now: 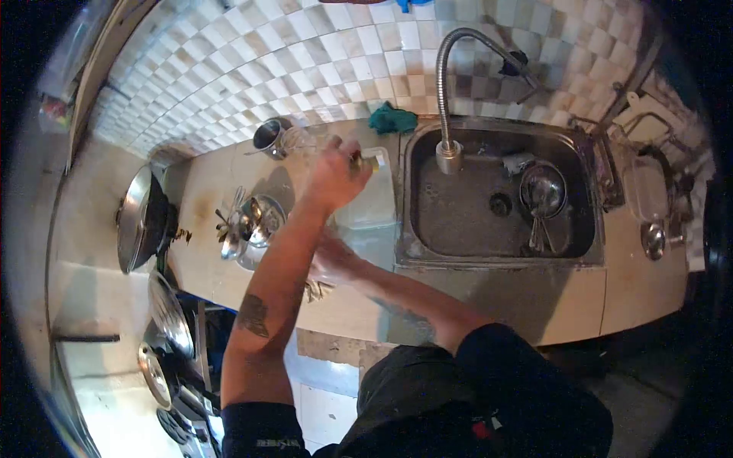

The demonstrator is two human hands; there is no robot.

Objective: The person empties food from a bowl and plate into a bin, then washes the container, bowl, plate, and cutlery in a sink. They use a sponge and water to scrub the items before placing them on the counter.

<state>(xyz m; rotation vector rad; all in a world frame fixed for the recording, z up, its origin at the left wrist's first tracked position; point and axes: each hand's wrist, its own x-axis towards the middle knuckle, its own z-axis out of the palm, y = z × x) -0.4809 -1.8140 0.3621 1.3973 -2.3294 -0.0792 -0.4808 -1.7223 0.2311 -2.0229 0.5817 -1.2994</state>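
Observation:
My left hand point(336, 177) is raised over the left part of the counter, blurred by motion. Its fingers are closed around a small yellowish sponge-like piece point(372, 162), mostly covered by the hand. Below it lies a pale rectangular tray or board point(384, 195). My right hand point(332, 259) reaches left beneath my left forearm, low over the counter. The forearm and blur hide its fingers, so its grip does not show. Shiny metal bowls point(267, 217) with several spoons and other utensils lie just left of my hands.
A metal mug point(267, 137) and a whisk point(298, 141) stand near the tiled wall. A green cloth point(393, 119) lies by the sink point(458, 221), which holds a metal strainer or bowl point(543, 187) under the flexible faucet point(443, 84). Pans point(137, 221) lean at left.

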